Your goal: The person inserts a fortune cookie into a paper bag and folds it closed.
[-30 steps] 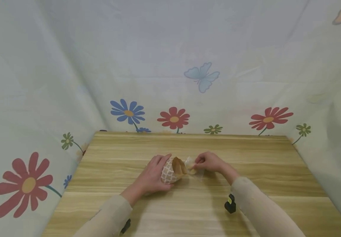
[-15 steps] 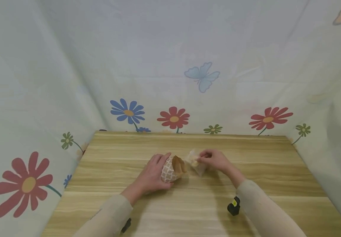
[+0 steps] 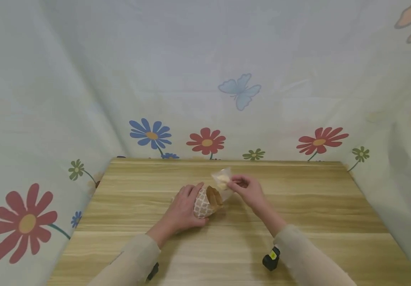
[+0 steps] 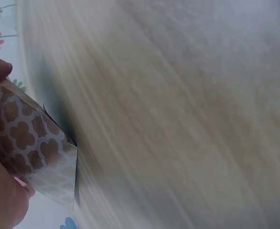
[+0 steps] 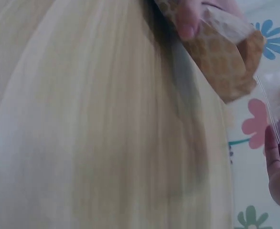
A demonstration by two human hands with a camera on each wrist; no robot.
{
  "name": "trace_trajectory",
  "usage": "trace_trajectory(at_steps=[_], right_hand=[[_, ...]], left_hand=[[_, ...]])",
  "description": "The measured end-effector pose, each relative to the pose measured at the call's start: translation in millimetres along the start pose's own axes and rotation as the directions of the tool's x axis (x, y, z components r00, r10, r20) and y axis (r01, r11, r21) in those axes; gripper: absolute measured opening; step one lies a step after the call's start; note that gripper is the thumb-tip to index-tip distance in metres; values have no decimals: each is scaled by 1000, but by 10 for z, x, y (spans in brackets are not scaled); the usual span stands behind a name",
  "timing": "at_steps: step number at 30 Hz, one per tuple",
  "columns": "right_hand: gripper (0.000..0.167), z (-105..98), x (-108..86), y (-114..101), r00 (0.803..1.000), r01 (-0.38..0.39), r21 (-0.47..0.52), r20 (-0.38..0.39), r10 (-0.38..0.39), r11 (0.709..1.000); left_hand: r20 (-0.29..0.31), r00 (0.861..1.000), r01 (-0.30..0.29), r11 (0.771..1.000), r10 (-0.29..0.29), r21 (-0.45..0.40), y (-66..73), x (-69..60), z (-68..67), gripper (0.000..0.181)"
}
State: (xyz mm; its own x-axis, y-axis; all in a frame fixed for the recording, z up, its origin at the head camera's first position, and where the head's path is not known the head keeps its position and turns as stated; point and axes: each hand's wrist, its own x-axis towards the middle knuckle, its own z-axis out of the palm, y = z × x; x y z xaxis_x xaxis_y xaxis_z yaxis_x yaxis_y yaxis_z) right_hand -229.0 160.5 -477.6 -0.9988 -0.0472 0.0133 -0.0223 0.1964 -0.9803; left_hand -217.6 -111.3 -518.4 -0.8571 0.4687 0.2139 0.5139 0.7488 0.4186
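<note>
Lower centre, I see right hand [image 3: 251,191] pinching clear plastic packet [image 3: 222,178], now higher; left hand [image 3: 182,209] still grips patterned paper bag [image 3: 201,204]

Your left hand [image 3: 184,208] curves in a wide grip near the head view's centre; your right hand [image 3: 251,193] pinches, higher and further right; both sleeved forearms [image 3: 129,259] slant from the bottom edge
</note>
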Motion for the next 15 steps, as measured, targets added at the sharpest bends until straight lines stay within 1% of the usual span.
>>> trace_trajectory(at_steps=[3,6,9,15], right_hand=[[30,101,-8,42,999,14,-4,-39,-15,1000],[32,177,-31,88,998,16,-2,-55,-17,1000],[31,241,-69,108,998,4,-1,-63,-4,1000],[29,327,-151,137,997,-41,4,-72,41,999]], left_hand=[[-8,1000,10,1000,-10,17,23,2,8,121],[-20,1000,19,999,-18,39,36,6,25,121],[-32,999,33,997,-31,64,45,9,45,121],[-34,998,50,996,-47,79,61,10,59,121]])
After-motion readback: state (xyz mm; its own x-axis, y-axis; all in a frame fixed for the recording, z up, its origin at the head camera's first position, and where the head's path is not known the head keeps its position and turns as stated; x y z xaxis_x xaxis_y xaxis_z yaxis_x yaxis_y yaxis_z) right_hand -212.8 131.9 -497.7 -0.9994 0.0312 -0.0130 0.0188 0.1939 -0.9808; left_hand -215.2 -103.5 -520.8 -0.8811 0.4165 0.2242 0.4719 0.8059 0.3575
